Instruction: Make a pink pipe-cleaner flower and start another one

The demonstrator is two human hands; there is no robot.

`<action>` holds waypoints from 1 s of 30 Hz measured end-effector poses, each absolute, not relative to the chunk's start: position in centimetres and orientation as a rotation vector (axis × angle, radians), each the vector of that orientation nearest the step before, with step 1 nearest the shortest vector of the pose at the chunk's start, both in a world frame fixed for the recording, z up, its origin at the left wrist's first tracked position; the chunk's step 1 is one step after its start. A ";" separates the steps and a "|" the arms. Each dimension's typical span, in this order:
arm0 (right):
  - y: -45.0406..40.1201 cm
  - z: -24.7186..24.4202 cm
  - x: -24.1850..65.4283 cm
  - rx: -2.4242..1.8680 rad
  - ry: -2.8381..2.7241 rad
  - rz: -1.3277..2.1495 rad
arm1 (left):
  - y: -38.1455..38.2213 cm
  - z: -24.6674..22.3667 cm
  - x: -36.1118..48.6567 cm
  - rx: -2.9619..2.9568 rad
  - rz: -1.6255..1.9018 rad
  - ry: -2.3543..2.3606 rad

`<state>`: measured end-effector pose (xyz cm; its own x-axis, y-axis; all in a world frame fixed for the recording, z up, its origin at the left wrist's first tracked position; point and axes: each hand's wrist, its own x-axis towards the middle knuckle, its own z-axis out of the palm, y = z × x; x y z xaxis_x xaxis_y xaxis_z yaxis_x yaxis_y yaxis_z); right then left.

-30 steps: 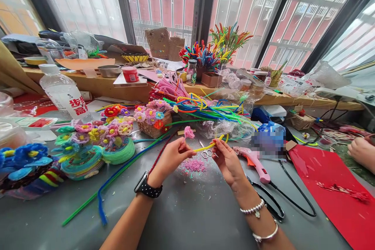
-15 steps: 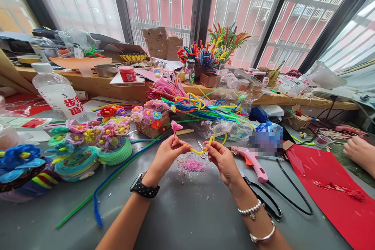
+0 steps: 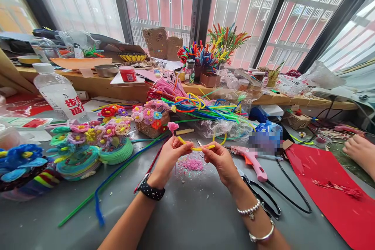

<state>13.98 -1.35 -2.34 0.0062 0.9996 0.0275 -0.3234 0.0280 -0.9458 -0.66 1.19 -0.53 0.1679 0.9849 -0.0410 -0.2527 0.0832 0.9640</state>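
My left hand (image 3: pixel 169 158) is closed in a pinch on one part of a yellow pipe cleaner (image 3: pixel 197 149). A pink pipe-cleaner flower (image 3: pixel 172 126) stands up just above the same hand; its stem runs into the fingers. My right hand (image 3: pixel 222 160) pinches the other part of the yellow piece, with a short length rising behind the fingertips. Below the hands lies a small heap of pink clippings (image 3: pixel 191 164) on the grey table (image 3: pixel 187 218). Small scissors (image 3: pixel 200 143) lie partly hidden behind the yellow pipe cleaner.
A pink glue gun (image 3: pixel 258 167) and black-handled scissors (image 3: pixel 265 199) lie right of my right hand. Flower pots (image 3: pixel 115 151) and a bottle (image 3: pixel 60 91) stand left. Pipe cleaners (image 3: pixel 205 105) are heaped behind. Another person's hand (image 3: pixel 361 152) rests beyond the red sheet (image 3: pixel 322 179).
My hands have come slightly closer together, and the yellow pipe cleaner, sagging before, is now straighter. The pink flower has shifted a little left. A dark red pipe cleaner shows beside my left wrist.
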 end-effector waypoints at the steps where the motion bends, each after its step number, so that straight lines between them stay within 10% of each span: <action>1: -1.3 -2.3 14.0 -0.953 -0.984 1.320 | 1.2 -0.4 -0.7 1.029 1.175 0.929; 30: -2.0 -2.8 12.9 -1.078 -1.266 1.029 | 1.1 -1.1 0.0 1.234 1.233 1.015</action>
